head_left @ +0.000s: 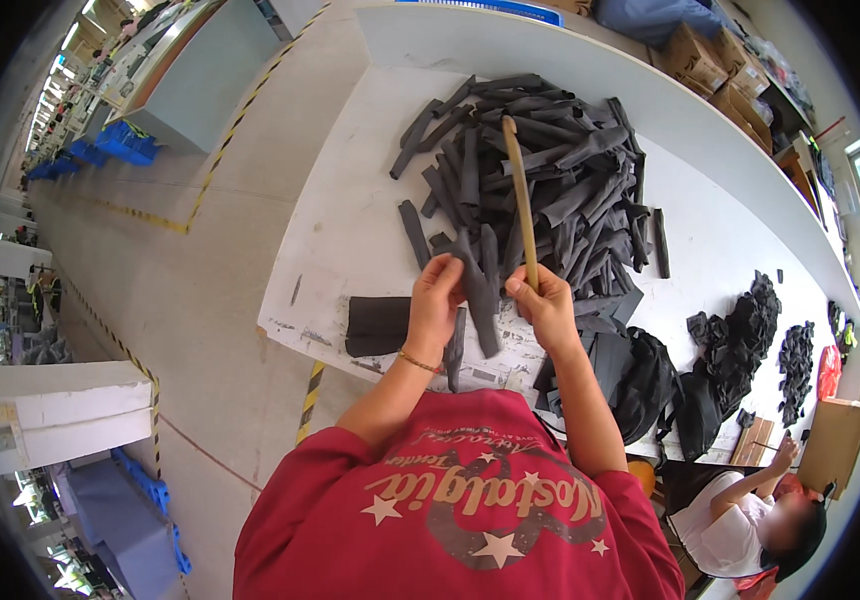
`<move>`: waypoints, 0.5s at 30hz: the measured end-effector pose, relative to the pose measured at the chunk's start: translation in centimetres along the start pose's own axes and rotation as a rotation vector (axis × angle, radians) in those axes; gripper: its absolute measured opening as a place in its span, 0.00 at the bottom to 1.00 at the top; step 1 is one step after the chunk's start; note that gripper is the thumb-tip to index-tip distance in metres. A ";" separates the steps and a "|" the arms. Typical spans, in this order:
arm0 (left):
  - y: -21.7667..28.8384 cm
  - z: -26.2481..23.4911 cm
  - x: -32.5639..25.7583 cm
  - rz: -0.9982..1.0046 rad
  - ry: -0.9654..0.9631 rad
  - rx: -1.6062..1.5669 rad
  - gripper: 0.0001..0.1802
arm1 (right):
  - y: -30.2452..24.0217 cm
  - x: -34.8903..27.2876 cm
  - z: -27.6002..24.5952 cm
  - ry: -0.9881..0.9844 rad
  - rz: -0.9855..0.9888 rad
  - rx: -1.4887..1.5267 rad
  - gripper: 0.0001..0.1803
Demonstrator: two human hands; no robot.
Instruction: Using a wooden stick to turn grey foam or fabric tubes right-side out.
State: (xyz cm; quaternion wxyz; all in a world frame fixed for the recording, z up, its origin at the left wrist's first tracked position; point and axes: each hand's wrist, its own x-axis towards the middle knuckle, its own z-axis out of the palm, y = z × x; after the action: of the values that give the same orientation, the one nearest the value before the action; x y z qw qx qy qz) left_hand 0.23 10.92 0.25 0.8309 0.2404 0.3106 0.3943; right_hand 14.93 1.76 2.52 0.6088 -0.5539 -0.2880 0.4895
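Note:
My left hand (437, 300) grips a long dark fabric strip (480, 300) that hangs down between my two hands. In my right hand (547, 305) I hold a thin wooden stick (520, 195), pointing away from me over the heap. Both hands hover at the near edge of a white table (350, 210), close together and almost touching. Beyond them lies a big pile of similar dark strips (540, 180). A flat stack of dark pieces (378, 325) rests on the table just left of my left hand.
More dark fabric heaps (740, 325) and a black bag (645, 380) lie to the right along the table. A seated person (750, 515) works at lower right. Cardboard boxes (720, 65) stand at the far right. Concrete floor with yellow-black tape (220, 160) stretches left.

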 end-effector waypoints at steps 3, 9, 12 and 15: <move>0.8 0.0 -0.1 0.026 -0.023 0.338 0.07 | 0.1 0.0 0.2 0.022 -0.006 0.025 0.07; -0.1 -0.7 -0.8 0.143 -0.079 0.438 0.07 | 0.9 0.9 2.7 0.046 -0.059 -0.142 0.07; 0.1 -0.7 -0.3 0.097 -0.050 0.404 0.07 | 1.4 0.9 3.2 0.003 -0.054 -0.165 0.07; 0.6 -1.0 1.0 0.165 0.039 0.385 0.08 | 1.7 0.3 3.5 -0.025 -0.015 -0.221 0.07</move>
State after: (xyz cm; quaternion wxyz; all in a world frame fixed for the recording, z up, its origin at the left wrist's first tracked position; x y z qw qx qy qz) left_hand -0.27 12.21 -0.38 0.7284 0.4117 0.3752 0.3990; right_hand 11.47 3.30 1.65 0.5440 -0.6094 -0.3517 0.4572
